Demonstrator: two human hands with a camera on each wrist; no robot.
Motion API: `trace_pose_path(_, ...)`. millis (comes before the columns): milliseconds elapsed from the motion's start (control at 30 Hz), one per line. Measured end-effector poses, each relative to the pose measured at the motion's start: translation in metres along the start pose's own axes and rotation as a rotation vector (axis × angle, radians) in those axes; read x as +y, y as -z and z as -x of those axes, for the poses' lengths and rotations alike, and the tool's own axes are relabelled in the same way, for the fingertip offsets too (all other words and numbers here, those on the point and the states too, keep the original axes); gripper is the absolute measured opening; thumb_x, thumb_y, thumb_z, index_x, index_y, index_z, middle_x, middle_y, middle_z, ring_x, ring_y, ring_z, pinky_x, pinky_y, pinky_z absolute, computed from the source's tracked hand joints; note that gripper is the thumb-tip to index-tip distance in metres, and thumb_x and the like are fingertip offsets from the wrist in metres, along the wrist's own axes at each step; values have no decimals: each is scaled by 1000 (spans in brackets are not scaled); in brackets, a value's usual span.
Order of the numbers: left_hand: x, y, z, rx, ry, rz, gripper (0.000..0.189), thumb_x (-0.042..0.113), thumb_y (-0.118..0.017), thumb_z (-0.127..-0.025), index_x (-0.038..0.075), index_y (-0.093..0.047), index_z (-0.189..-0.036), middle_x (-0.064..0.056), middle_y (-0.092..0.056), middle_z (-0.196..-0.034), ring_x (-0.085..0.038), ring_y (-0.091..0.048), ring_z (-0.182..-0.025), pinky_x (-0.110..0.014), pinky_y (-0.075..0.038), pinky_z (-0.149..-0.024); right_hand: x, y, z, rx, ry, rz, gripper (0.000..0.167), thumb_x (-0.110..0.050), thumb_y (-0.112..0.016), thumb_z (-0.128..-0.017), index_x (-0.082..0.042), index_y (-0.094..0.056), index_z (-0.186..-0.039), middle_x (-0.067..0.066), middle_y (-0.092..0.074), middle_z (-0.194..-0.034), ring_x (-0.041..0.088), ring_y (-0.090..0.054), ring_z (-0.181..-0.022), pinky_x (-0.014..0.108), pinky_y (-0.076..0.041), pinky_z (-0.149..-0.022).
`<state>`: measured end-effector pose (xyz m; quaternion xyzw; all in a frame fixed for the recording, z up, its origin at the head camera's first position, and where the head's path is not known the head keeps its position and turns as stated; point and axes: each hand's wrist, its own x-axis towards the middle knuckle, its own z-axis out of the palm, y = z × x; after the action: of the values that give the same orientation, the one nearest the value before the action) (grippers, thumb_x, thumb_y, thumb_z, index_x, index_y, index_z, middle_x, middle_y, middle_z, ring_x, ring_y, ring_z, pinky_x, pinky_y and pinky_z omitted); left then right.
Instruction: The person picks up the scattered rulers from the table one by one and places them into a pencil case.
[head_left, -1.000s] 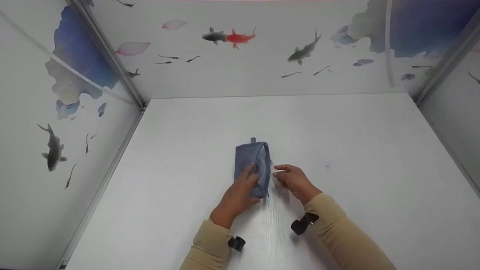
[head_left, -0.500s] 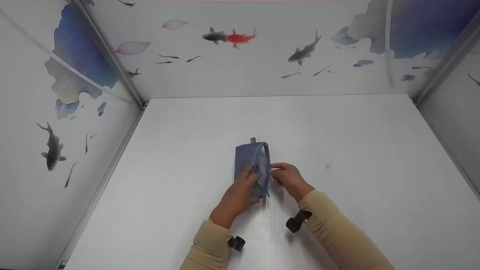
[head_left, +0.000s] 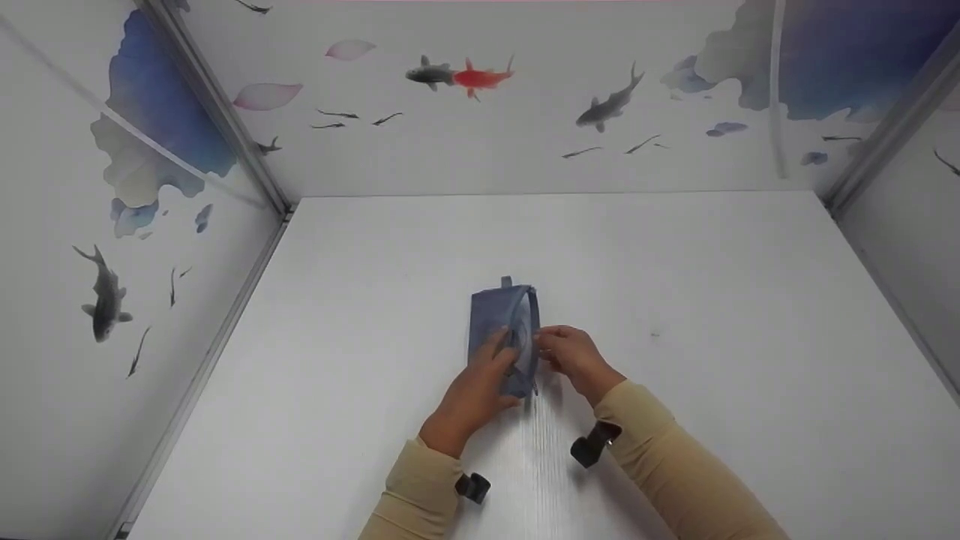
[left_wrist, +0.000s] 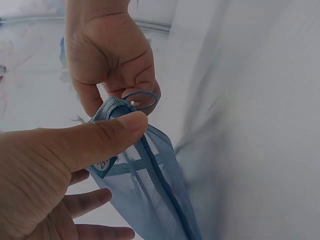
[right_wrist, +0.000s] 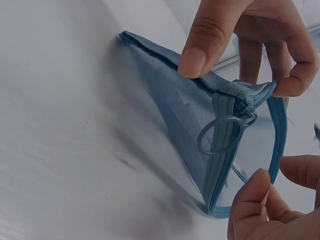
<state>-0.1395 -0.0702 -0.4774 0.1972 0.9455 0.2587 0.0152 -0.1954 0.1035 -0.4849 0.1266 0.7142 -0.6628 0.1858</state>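
Observation:
A blue mesh zipper pouch (head_left: 487, 311) stands on the white table, its zipped side gaping toward the right. My left hand (head_left: 472, 394) grips its near end, thumb pressed on the top edge in the left wrist view. At the pouch mouth is my right hand (head_left: 574, 352), fingers bent. In the right wrist view, the right fingertips (right_wrist: 257, 180) seem to pinch a thin dark sliver (right_wrist: 239, 172) inside the opening; its kind is unclear. A zipper slider (right_wrist: 250, 119) with a ring pull hangs at the pouch corner.
The white tabletop (head_left: 375, 300) spreads around the pouch, with a small dark mark (head_left: 655, 334) to the right. Walls printed with fish enclose it at the left, back and right. Each wrist carries a black camera mount (head_left: 596, 444).
My right hand has moved left, from just right of the pouch to its open edge, its fingertips now at the mouth. The left hand and pouch have stayed in place.

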Motion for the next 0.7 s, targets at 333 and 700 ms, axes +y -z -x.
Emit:
trace_pose_path(333,0,-3,0,-1,0,-10,63,14,-84,-74,14,-50,-127,-11,-26,-156,-28,-42,-133,-38,-50,-92,-1,14,4,46,25,22,33,-14,-57,-95,5,-56,-123,14,-62,-109,12,-56,-81,25,-47,-71)
trace_pose_path(700,2,-5,0,-18,-1,-29,63,14,-84,-73,16,-50,-126,-11,-27,-156,-32,-41,-134,-40,-51,-91,-1,39,13,49,61,81,36,-18,-54,-97,4,-54,-126,19,-57,-121,16,-55,-91,26,-48,-77)
